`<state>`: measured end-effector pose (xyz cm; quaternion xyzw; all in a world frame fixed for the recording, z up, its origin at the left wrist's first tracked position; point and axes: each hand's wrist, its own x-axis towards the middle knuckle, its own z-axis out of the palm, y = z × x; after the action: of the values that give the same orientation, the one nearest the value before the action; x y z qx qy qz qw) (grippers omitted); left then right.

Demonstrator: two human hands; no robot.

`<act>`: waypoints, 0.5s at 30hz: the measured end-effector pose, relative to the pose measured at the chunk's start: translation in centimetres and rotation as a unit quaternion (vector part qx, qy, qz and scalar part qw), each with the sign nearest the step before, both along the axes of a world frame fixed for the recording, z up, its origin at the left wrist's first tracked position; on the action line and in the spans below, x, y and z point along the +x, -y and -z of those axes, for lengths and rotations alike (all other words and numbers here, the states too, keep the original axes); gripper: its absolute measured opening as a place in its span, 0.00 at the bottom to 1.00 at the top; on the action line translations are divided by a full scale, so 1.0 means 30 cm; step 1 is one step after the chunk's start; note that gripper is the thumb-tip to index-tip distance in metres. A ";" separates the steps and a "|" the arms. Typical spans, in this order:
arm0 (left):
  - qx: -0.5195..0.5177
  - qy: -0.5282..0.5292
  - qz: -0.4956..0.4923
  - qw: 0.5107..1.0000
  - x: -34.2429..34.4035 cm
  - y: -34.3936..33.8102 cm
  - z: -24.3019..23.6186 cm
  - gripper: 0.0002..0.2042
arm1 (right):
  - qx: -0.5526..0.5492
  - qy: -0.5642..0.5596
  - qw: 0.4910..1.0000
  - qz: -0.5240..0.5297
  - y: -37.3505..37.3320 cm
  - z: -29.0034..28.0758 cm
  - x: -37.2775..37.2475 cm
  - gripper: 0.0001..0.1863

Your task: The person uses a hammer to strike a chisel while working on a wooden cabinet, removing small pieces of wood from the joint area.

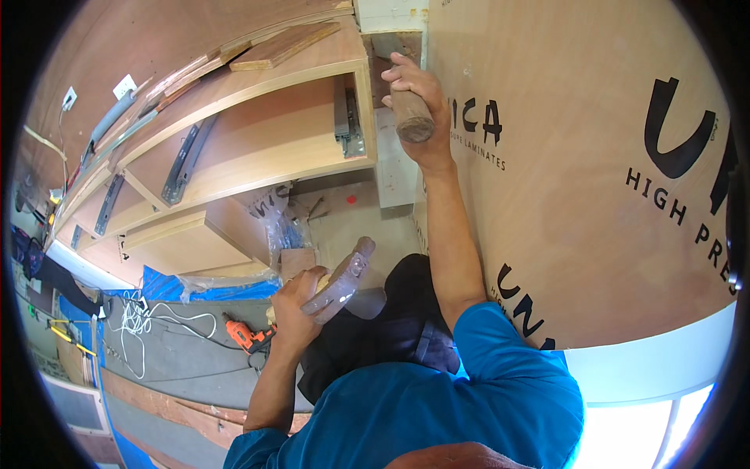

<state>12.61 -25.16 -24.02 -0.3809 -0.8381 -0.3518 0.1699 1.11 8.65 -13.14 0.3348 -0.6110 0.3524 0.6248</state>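
My left hand [297,307] is closed round the pale handle of a claw hammer [349,273], just below its head. The hammer's curved grey metal head is held up in front of my dark trousers. Farther forward, my right hand [422,82] grips a thick round wooden handle [412,117] whose blunt end faces up toward me. Whatever is at that handle's other end is hidden behind the hand. The right hand is beside a large tan laminate-faced panel [578,180] and near the right end of a wooden cabinet [369,109].
Metal drawer runners [181,164] are fixed inside the cabinet's open bays. Wood offcuts [285,45] lie on top. An orange power drill [248,334] and a tangled white cable [141,316] lie on the floor at left. Blue plastic sheeting [226,291] edges the cabinet base.
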 end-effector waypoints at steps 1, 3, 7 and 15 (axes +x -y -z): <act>0.003 -0.001 0.001 1.000 -0.003 0.002 0.009 0.17 | -0.001 0.000 1.000 -0.003 -0.001 0.002 -0.005 0.27; 0.005 -0.005 0.000 1.000 -0.006 0.002 0.013 0.20 | -0.003 0.002 1.000 -0.003 -0.006 0.006 -0.010 0.27; 0.001 -0.002 -0.002 1.000 -0.005 0.002 0.014 0.20 | -0.005 0.004 1.000 0.002 -0.007 0.010 -0.011 0.26; 0.004 0.003 0.003 1.000 -0.009 -0.001 0.020 0.20 | 0.000 0.005 1.000 -0.007 -0.014 0.009 -0.015 0.26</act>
<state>12.34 -25.13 -24.62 -0.3814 -0.8361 -0.3569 0.1677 0.65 9.06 -13.41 0.3374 -0.6117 0.3579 0.6195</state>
